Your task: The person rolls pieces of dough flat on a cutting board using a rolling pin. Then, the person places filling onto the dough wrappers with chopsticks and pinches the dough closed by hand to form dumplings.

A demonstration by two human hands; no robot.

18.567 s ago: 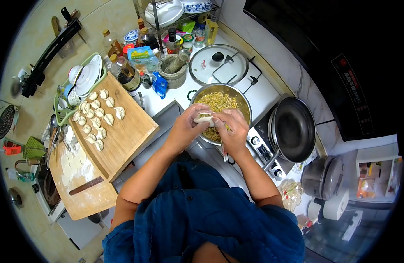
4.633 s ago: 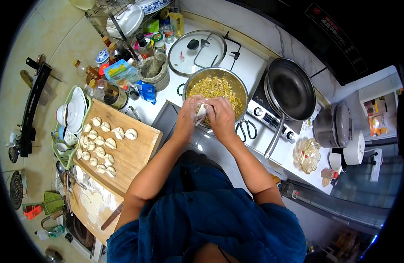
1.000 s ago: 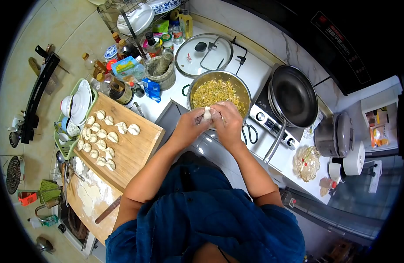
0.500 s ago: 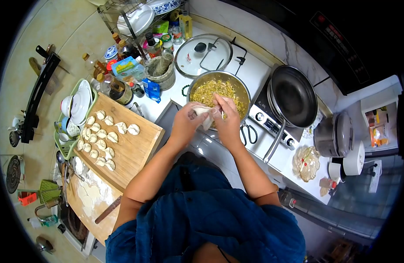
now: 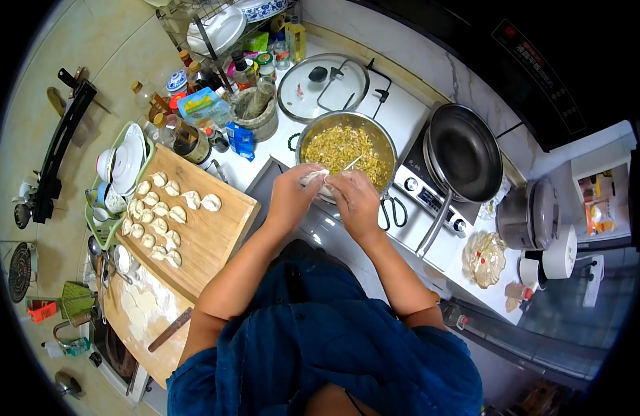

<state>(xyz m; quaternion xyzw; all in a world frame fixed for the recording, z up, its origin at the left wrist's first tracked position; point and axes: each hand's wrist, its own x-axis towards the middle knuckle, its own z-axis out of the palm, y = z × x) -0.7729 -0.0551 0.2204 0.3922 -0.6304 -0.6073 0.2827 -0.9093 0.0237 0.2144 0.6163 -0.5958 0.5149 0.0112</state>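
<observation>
My left hand (image 5: 292, 194) and my right hand (image 5: 356, 202) meet over the near edge of a metal bowl (image 5: 387, 149) of chopped yellow-green filling (image 5: 339, 144). Between their fingers is a white dumpling (image 5: 318, 179), partly covered by the fingers. A thin light stick shows in the bowl just above my right hand. To the left, several folded dumplings (image 5: 191, 200) lie in rows on a wooden board (image 5: 203, 239). Below it, flat dough rounds (image 5: 136, 305) and a rolling pin (image 5: 170, 330) rest on a floured board (image 5: 150, 357).
A glass lid (image 5: 299, 90) lies behind the bowl, beside a stone mortar (image 5: 259, 125) and bottles (image 5: 188, 141). Black-handled scissors (image 5: 395, 212) are right of the bowl. A frying pan (image 5: 467, 152) sits on the cooker (image 5: 431, 196). Dishes (image 5: 130, 159) fill a green rack.
Since half a second ago, my right hand has come down from above the bowl and its fingers have closed in at the dumpling beside my left hand. The light stick now shows in the bowl.
</observation>
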